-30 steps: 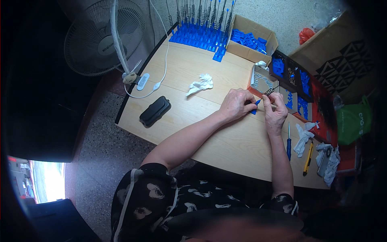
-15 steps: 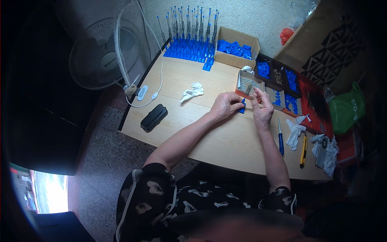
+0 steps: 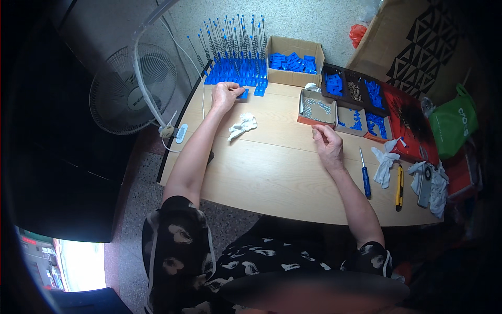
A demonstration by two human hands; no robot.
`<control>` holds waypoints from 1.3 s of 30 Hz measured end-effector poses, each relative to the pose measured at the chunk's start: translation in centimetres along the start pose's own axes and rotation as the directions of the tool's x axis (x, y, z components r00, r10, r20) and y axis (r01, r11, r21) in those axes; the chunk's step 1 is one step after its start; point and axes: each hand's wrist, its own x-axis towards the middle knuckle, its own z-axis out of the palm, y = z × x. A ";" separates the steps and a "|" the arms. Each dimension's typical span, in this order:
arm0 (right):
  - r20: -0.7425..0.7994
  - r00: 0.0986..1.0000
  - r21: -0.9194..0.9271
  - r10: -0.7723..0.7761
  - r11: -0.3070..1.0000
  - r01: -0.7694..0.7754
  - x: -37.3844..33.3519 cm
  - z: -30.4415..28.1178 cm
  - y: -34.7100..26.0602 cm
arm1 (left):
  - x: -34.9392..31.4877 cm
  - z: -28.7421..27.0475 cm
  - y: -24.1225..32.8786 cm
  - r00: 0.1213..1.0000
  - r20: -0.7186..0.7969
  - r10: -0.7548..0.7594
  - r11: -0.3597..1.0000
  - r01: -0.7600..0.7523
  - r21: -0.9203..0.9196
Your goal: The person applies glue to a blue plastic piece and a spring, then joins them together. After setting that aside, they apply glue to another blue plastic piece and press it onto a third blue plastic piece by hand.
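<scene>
My left hand (image 3: 225, 98) has its fingertips closed on a small blue plastic piece (image 3: 243, 94) at the front of a block of standing blue assemblies (image 3: 235, 71). Thin metal rods with springs and blue tips rise from those assemblies. Beside them, at the right end, lies another flat blue piece (image 3: 260, 90). My right hand (image 3: 329, 148) is curled with its fingers together, just in front of an open box of small metallic parts (image 3: 317, 109). Whatever its fingers may hold is too small to make out.
Behind stands a cardboard box (image 3: 294, 78) of blue pieces; a dark divided tray (image 3: 327, 94) is at the right. Crumpled white tissue (image 3: 243, 127), a blue-handled screwdriver (image 3: 365, 178) and a yellow cutter (image 3: 399, 188) lie on the table. A white cable (image 3: 203, 97) crosses its left side near a fan (image 3: 133, 89).
My left hand has moved far left with a blue piece, from beside my right hand to the standing rows. My right hand has lowered slightly and its fingers have curled in.
</scene>
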 end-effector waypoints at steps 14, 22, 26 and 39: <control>0.043 0.996 -0.001 0.083 0.997 -0.083 0.4 -0.1 -0.6 | 2.6 3.9 -0.5 0.998 -0.037 0.057 0.994 -0.053 0.100; 0.044 0.997 -0.020 0.065 0.998 -0.064 0.6 -0.1 -0.3 | 0.7 4.0 -0.4 0.995 -0.039 0.095 0.987 -0.089 0.136; 0.036 0.997 -0.004 0.069 0.998 -0.069 0.4 -0.2 -0.1 | 0.1 4.7 0.2 0.991 -0.058 0.118 0.980 -0.107 0.169; 0.014 0.998 -0.024 0.054 0.998 -0.053 0.1 0.0 0.8 | -2.0 -0.4 -0.3 0.992 0.123 0.040 0.996 -0.048 0.069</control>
